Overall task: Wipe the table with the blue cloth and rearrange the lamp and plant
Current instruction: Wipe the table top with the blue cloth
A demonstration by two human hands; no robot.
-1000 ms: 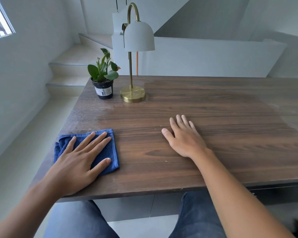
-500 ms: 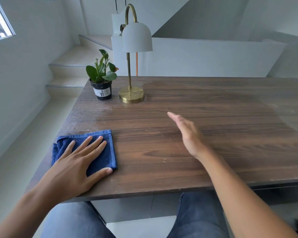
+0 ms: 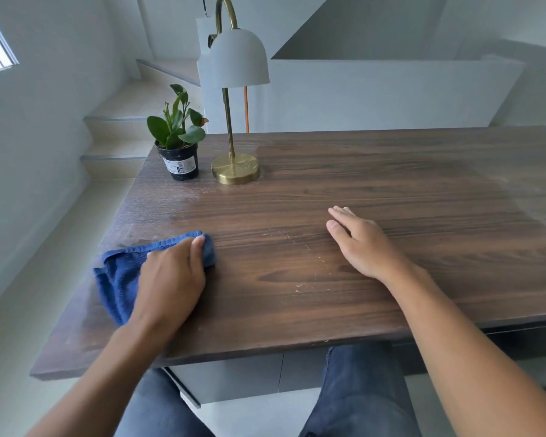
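A blue cloth [image 3: 117,279] lies bunched near the front left of the dark wooden table [image 3: 375,184]. My left hand [image 3: 171,279] is closed over the cloth's right part, fingers curled around its edge. My right hand [image 3: 363,244] rests on the table's middle, fingers together and empty. At the back left stands a small green plant in a black pot [image 3: 178,143]. Right beside it is a lamp [image 3: 234,89] with a brass base and a pale dome shade.
Pale crumbs and dust streaks [image 3: 300,250] lie on the wood between my hands. Stairs [image 3: 117,127] rise behind the table's left end, and a white wall [image 3: 391,96] runs behind the table's far edge. My knees in jeans [image 3: 356,389] show under the front edge.
My left hand went from lying flat on the cloth to gripping and bunching it, shifting right. My right hand lifted, then came down again on the table.
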